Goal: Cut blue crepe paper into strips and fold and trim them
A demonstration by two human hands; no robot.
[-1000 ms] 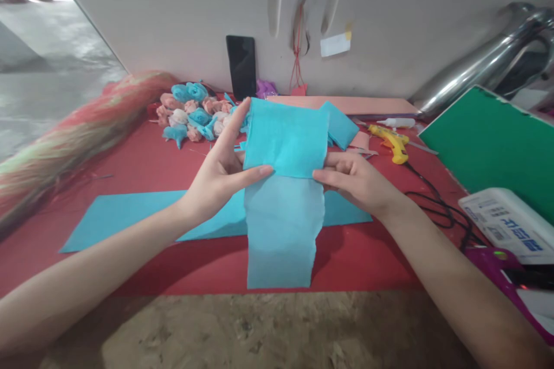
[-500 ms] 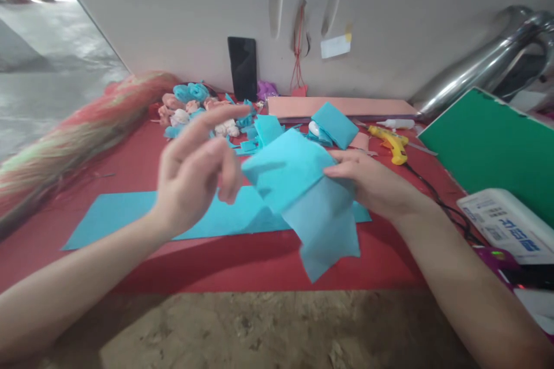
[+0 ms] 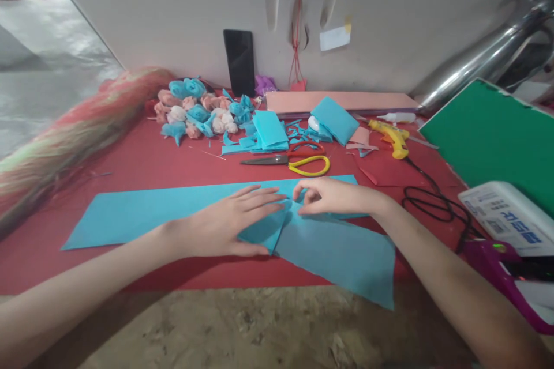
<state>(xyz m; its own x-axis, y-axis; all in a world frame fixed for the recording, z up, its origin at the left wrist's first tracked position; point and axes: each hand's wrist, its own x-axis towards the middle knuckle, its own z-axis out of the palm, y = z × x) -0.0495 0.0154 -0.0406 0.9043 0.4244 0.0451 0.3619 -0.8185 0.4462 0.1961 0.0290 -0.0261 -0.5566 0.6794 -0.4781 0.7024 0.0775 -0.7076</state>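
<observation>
My left hand (image 3: 238,220) lies flat with its fingers stretched out, pressing on the folded part of a thin blue paper sheet (image 3: 337,253). At the fold's upper edge, the curled fingers of my right hand (image 3: 324,196) are on the same sheet; its fingertips are partly hidden. The sheet's loose end hangs past the table's front edge. Beneath it stretches a long blue paper strip (image 3: 142,210). Beyond my hands lie scissors (image 3: 277,160) with red and yellow handles, pointing left.
On the red table (image 3: 194,271) are paper flowers (image 3: 199,112), a folded blue stack (image 3: 270,130), scraps, a yellow glue gun (image 3: 392,138) with a black cord (image 3: 437,204), and a long pink stack (image 3: 337,102). A phone (image 3: 240,63) leans at the back. A green board (image 3: 489,132) stands right.
The blue sheet has come down from mid-air onto the strip. My left hand has moved right and flattened on it; my right hand has lowered and moved left. The scissors have come into view.
</observation>
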